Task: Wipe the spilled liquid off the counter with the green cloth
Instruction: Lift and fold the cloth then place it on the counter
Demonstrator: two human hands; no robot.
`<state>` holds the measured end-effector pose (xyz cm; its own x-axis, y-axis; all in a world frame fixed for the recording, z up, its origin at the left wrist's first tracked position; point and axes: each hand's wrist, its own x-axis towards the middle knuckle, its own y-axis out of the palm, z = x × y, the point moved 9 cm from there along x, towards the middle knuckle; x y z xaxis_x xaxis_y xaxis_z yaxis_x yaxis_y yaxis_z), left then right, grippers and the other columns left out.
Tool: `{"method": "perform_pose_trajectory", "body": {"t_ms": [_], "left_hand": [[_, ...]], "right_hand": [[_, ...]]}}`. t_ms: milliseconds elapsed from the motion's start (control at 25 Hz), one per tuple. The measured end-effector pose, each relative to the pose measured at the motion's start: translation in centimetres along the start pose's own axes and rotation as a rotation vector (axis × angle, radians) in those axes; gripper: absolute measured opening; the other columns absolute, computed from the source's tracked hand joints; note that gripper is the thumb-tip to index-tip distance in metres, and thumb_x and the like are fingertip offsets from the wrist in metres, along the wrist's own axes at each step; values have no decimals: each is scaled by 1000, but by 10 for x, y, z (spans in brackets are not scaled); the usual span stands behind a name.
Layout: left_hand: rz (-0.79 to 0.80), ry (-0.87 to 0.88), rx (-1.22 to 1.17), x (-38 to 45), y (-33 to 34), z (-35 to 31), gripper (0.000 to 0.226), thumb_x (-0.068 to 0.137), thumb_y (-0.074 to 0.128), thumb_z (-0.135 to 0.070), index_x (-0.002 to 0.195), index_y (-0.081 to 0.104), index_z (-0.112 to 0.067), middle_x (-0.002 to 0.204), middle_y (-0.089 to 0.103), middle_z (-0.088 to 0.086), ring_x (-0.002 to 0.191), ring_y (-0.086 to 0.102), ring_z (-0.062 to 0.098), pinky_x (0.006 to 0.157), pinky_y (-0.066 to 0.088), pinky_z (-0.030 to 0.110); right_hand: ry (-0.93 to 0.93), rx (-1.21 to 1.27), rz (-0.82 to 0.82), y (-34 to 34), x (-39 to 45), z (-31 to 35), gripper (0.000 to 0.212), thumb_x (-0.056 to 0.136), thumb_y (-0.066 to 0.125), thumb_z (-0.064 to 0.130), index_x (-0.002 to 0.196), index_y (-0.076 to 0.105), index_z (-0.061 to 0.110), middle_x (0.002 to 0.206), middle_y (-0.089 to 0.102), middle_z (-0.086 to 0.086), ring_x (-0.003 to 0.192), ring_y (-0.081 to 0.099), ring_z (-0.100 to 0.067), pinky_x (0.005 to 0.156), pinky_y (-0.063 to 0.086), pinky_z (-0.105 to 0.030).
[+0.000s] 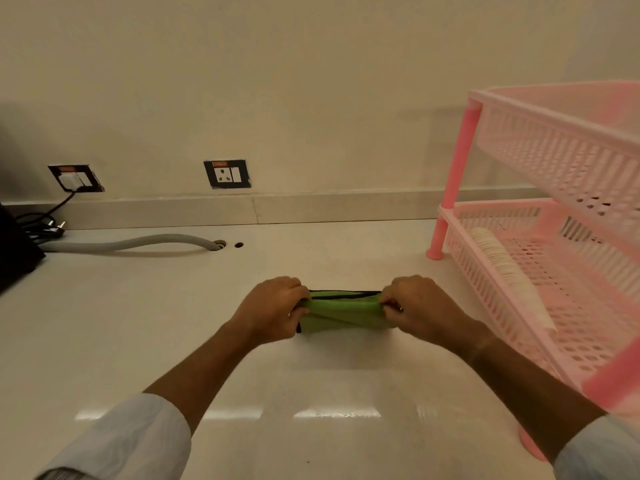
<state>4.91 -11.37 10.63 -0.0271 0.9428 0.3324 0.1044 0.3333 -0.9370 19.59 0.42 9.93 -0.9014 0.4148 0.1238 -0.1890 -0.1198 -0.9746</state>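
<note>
The green cloth [341, 311] sits near the middle of the pale counter [138, 323], pulled taut between both hands. The left hand [273, 308] pinches its left end and the right hand [420, 306] pinches its right end, fingers curled tight on the fabric. The cloth has a dark border along its far edge, and its lower part touches the counter. No puddle can be made out on the glossy surface.

Along the counter's right edge stands a pink two-tier rack [554, 209], close to the right forearm; white plates [498, 258] stand in its lower basket. Toward the back edge a grey hose [138, 242] runs into a hole, with a smaller hole just beside it. At the back left lie black cables and a plug [52, 230] beside a dark object. Two wall sockets [227, 174] sit above the back edge.
</note>
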Motion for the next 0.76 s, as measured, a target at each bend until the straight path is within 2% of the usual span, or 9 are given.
{"method": "perform_pose_trajectory", "body": {"t_ms": [120, 320, 560, 760], "left_hand": [[-40, 24, 3, 31, -22, 14, 17, 83, 64, -18, 96, 70, -8, 86, 69, 8, 78, 62, 26, 67, 51, 38], [-79, 45, -17, 86, -54, 39, 17, 82, 66, -18, 95, 71, -8, 84, 69, 8, 75, 62, 26, 69, 52, 39], [-130, 112, -79, 138, -76, 56, 15, 77, 72, -14, 91, 74, -8, 79, 73, 9, 67, 63, 24, 67, 53, 37], [-88, 28, -64, 190, -59, 77, 16, 80, 69, -15, 94, 73, -10, 87, 74, 8, 76, 63, 26, 71, 49, 34]], "right_hand": [[15, 21, -80, -31, 28, -11, 18, 88, 58, 17, 94, 75, 18, 85, 70, 1, 72, 56, -11, 59, 34, -18], [33, 10, -189, -80, 72, -24, 17, 80, 61, 9, 83, 76, 14, 72, 65, 5, 69, 59, -17, 56, 28, -17], [95, 44, -267, -122, 101, -50, 18, 76, 64, 6, 84, 79, 13, 75, 76, -2, 69, 67, -21, 68, 56, -35], [148, 35, -236, -127, 137, -83, 18, 76, 62, 3, 83, 79, 9, 77, 76, -7, 74, 68, -26, 72, 57, -41]]}}
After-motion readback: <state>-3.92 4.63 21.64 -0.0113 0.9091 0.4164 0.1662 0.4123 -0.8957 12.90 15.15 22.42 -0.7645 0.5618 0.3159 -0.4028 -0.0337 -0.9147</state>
